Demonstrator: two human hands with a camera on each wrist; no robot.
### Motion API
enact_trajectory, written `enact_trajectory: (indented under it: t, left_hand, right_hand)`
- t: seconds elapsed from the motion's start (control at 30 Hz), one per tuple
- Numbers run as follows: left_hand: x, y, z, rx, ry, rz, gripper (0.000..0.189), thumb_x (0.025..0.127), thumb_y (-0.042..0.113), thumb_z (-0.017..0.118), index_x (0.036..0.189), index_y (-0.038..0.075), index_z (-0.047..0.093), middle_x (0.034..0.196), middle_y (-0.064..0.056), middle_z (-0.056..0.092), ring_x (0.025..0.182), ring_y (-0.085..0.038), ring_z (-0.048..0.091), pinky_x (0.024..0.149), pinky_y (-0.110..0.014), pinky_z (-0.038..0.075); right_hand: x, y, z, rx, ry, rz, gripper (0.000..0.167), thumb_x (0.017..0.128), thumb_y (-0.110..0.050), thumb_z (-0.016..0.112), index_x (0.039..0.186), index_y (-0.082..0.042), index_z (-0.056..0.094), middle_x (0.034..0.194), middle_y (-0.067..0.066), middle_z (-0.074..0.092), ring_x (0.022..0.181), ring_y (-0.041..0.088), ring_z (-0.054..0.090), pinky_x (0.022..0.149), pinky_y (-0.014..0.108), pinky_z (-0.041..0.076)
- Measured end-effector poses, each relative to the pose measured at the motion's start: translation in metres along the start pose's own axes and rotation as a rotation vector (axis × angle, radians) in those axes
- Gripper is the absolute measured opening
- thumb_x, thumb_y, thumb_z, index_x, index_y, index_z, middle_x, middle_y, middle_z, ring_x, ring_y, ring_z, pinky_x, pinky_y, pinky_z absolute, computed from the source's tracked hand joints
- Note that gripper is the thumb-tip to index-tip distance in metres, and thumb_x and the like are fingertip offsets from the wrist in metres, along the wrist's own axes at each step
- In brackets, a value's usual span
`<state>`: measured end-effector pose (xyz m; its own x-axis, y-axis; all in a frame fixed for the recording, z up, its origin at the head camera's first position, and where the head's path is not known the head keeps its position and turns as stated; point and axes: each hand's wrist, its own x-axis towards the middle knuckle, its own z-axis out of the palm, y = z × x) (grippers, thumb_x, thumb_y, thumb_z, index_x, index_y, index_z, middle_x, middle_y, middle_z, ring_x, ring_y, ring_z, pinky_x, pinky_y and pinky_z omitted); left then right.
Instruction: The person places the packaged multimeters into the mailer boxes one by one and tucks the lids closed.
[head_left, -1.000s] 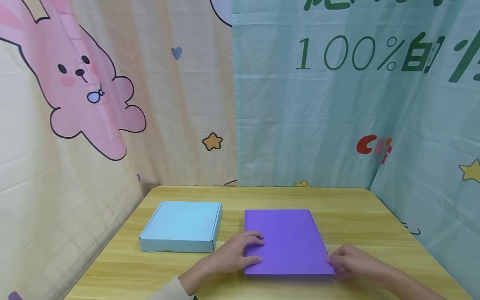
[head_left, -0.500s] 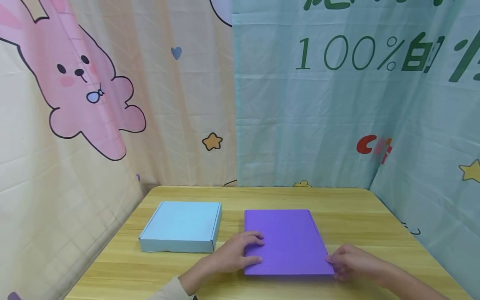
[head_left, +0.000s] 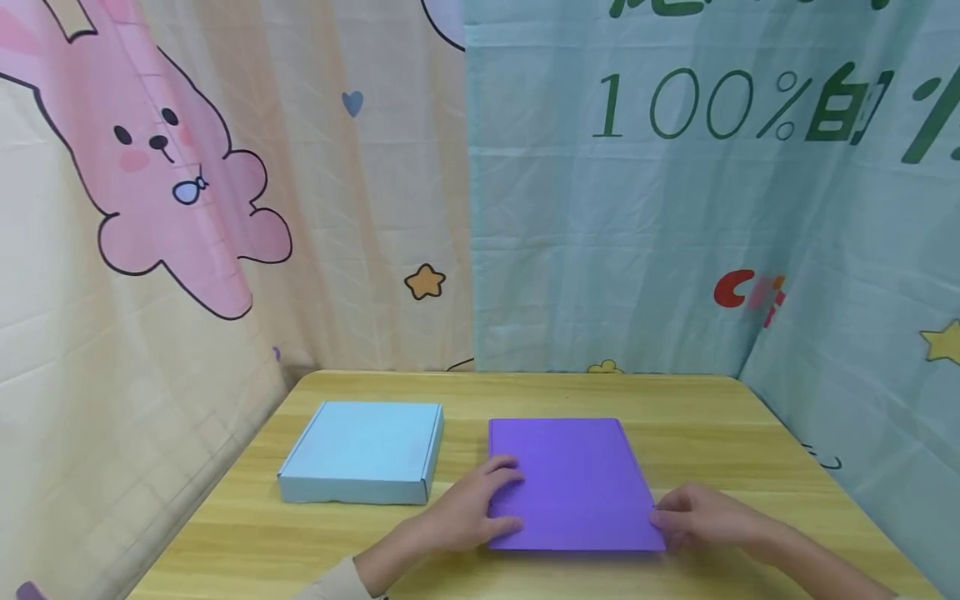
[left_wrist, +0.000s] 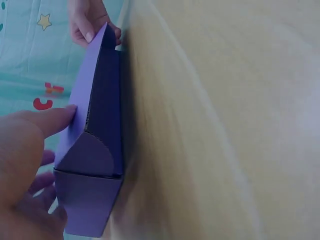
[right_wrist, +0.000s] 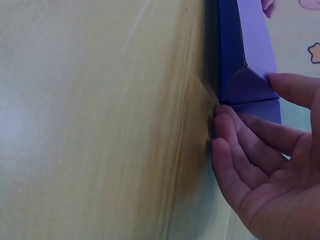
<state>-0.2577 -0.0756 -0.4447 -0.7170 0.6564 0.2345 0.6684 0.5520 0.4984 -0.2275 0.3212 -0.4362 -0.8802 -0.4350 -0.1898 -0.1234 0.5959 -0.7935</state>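
Note:
A flat purple cardboard box (head_left: 573,483) lies right of the table's middle. Its lid's front edge stands out over a darker front face (left_wrist: 106,95), with a curved side flap (left_wrist: 90,155) at the left corner. My left hand (head_left: 468,508) rests at the box's left side, thumb and forefinger spread on the lid. The other fingers lie by the side wall. At the front right corner, my right hand (head_left: 705,517) pinches the box; its thumb (right_wrist: 295,89) presses the lid's edge and the curled fingers (right_wrist: 250,145) sit at the wall below.
A closed light blue box (head_left: 363,442) lies to the left on the wooden table (head_left: 600,396), close to my left forearm. Printed curtains (head_left: 600,250) hang behind the table and along both sides.
The lid's front right corner has shifted slightly left, and a faint crease now shows across its front. The fingers of my right hand have moved a little. My left hand has barely moved.

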Motion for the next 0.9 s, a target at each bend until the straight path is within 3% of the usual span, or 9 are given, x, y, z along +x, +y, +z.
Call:
enact_trajectory:
  t: [0.13,0.23,0.37,0.47,0.73,0.9]
  left_hand:
    - [-0.009,-0.004,0.002,-0.149,0.069,-0.111,0.089,0.087,0.043,0.083,0.154,0.001,0.043,0.162,-0.016,0.033,0.145,-0.039,0.038,0.116,-0.054,0.034]
    - [-0.016,-0.006,0.002,-0.333,0.082,-0.187,0.101,0.085,0.037,0.087,0.158,-0.004,0.031,0.163,-0.024,0.029,0.143,-0.045,0.038,0.114,-0.057,0.035]
    - [-0.021,-0.011,0.002,-0.649,0.045,-0.264,0.100,0.085,0.017,0.088,0.156,-0.013,0.025,0.158,-0.032,0.033,0.141,-0.047,0.041,0.112,-0.052,0.039]
    - [-0.022,-0.015,0.001,-0.789,0.013,-0.288,0.095,0.084,0.008,0.086,0.153,-0.018,0.026,0.156,-0.034,0.035,0.142,-0.047,0.039,0.113,-0.049,0.039]
    - [-0.023,-0.019,0.002,-0.811,0.027,-0.263,0.088,0.083,0.002,0.085,0.149,-0.020,0.032,0.153,-0.036,0.037,0.140,-0.048,0.042,0.112,-0.048,0.040]
    - [-0.022,-0.020,0.004,-0.798,0.043,-0.282,0.087,0.081,0.000,0.086,0.148,-0.020,0.034,0.151,-0.036,0.040,0.138,-0.048,0.045,0.111,-0.049,0.042]
  right_hand:
    - [0.002,0.000,-0.003,-0.025,0.014,-0.060,0.034,0.102,-0.023,0.066,0.114,0.008,0.071,0.092,0.011,0.070,0.080,0.021,0.062,0.065,0.029,0.051]
    - [0.004,0.001,-0.005,-0.012,-0.002,-0.125,0.045,0.100,-0.020,0.069,0.127,0.015,0.063,0.110,0.014,0.072,0.090,0.019,0.065,0.069,0.029,0.054]
    - [0.006,0.001,-0.004,-0.006,-0.018,-0.192,0.046,0.099,-0.018,0.070,0.130,0.015,0.061,0.118,0.017,0.071,0.099,0.012,0.067,0.078,0.024,0.054]
    - [0.007,0.002,-0.005,-0.005,-0.015,-0.210,0.050,0.098,-0.017,0.072,0.131,0.019,0.058,0.124,0.020,0.069,0.107,0.009,0.067,0.086,0.022,0.052]
    - [0.011,0.002,-0.005,-0.048,-0.005,-0.264,0.041,0.096,-0.014,0.074,0.124,0.015,0.065,0.115,0.011,0.074,0.104,0.009,0.067,0.090,0.023,0.052]
    - [0.012,0.003,-0.004,-0.043,0.003,-0.269,0.040,0.095,-0.014,0.075,0.123,0.014,0.066,0.112,0.008,0.075,0.102,0.009,0.067,0.089,0.023,0.052]
